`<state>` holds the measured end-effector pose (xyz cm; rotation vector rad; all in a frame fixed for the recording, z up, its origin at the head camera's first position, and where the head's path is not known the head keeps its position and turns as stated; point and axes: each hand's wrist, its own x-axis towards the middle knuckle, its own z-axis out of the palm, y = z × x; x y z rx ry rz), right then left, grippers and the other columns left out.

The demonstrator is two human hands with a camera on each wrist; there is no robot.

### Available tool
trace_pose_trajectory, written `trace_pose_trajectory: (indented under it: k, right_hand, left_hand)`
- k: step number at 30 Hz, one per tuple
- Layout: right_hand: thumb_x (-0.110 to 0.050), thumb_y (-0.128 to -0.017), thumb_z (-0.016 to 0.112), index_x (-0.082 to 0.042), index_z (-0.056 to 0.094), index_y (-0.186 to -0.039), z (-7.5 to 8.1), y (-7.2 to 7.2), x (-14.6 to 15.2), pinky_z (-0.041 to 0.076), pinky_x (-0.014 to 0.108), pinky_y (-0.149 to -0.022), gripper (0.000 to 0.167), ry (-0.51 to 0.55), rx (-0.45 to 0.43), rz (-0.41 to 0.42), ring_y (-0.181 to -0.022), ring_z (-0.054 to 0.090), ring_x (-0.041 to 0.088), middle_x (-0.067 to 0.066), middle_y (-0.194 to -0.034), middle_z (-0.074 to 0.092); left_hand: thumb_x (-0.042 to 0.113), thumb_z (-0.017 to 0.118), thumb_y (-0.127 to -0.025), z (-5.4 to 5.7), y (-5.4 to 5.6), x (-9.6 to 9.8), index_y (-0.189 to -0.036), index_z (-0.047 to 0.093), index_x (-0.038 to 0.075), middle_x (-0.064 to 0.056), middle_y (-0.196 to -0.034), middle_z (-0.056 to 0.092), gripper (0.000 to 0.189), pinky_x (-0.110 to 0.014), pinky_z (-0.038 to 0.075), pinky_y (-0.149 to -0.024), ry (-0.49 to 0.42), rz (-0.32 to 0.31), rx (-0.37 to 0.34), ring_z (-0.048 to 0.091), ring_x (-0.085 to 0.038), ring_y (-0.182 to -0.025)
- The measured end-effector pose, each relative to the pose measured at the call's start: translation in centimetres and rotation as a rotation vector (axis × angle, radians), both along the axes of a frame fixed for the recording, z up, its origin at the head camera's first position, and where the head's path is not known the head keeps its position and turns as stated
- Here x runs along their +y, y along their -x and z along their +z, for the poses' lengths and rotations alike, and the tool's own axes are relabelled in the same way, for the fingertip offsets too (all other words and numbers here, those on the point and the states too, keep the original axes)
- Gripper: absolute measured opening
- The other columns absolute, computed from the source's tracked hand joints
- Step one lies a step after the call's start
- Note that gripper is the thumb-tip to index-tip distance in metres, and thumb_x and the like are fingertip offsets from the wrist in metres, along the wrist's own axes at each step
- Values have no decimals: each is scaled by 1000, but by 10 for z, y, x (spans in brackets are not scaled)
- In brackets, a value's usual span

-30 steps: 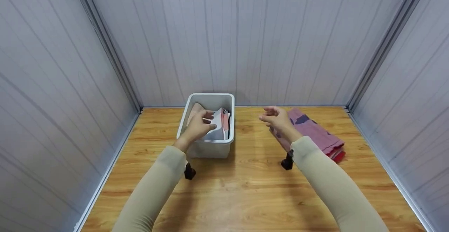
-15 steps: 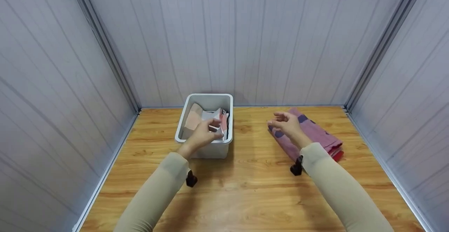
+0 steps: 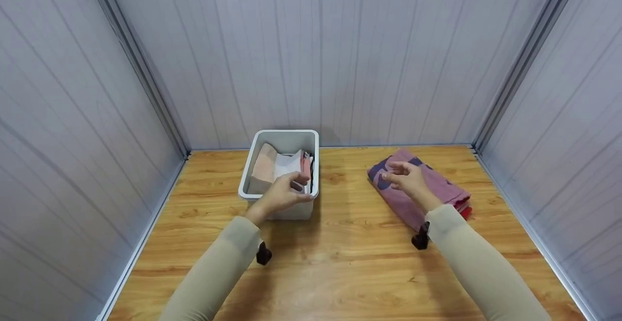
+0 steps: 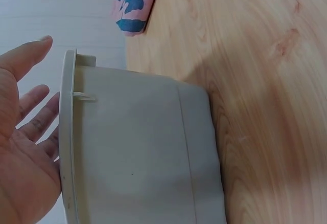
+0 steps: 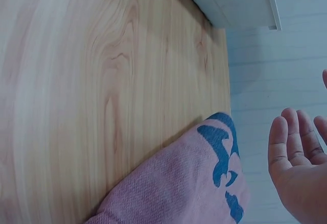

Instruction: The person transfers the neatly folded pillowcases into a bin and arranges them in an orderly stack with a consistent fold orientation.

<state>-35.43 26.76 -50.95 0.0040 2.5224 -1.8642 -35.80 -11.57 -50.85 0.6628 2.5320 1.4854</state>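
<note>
My left hand hovers over the near rim of a white plastic bin, its fingers relaxed and holding nothing. Inside the bin stand folded cloths: a peach and grey one on the left, a white one beside it, and a reddish edge at the right. Above a folded pink-purple towel with dark blue shapes is my right hand, loosely bent with nothing in it. In the left wrist view the fingers lie past the bin's rim. The right wrist view shows the towel below the hand.
A bit of red cloth shows under the towel's right corner. Both bin and towel lie on a wood-grain table, near the pale back wall. Side walls stand at left and right.
My left hand has drawn back toward the near rim, uncovering more of the cloths in the bin. My right hand has moved right and nearer, over the towel. The head view has shifted slightly.
</note>
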Motion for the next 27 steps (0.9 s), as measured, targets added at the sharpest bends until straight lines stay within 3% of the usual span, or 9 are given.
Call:
trace_pose_trajectory:
  k: [6,11,15,23,27]
  right_hand:
    - [-12,-104,72,5,54,-152,-8,-2,12,64,32,-90,54,-2,-9,-21,-101,71,9,16,-131,67]
    - [-13,-104,73,7,53,-152,-14,-5,21,65,34,-91,57,-13,-12,-44,-99,72,9,22,-137,65]
    - [-14,-104,73,7,53,-153,-17,-9,28,65,31,-89,58,-7,-22,-54,-99,73,10,22,-136,65]
    - [-17,-105,72,6,52,-154,-24,-19,45,64,32,-93,57,-24,-65,-58,-105,73,16,15,-130,65]
    - [-19,-105,73,6,50,-155,-29,-22,55,64,33,-95,61,-35,-85,-70,-105,71,13,16,-134,63]
  left_hand:
    - [22,88,-90,-3,-4,1,-134,67,-2,-22,-128,73,54,-52,55,-106,77,-6,21,69,-36,-119]
    - [30,89,-88,-6,-6,3,-128,71,8,-10,-124,77,49,-49,56,-106,165,24,74,72,-29,-117]
    - [32,89,-88,-8,-6,5,-126,73,10,-8,-123,78,47,-49,56,-107,205,42,113,74,-27,-117]
    - [35,88,-89,-10,-7,11,-119,74,15,-1,-116,79,39,-48,56,-101,271,72,178,74,-23,-110]
    - [36,87,-90,-12,-7,12,-112,74,18,2,-112,79,32,-48,55,-96,300,84,214,74,-20,-106]
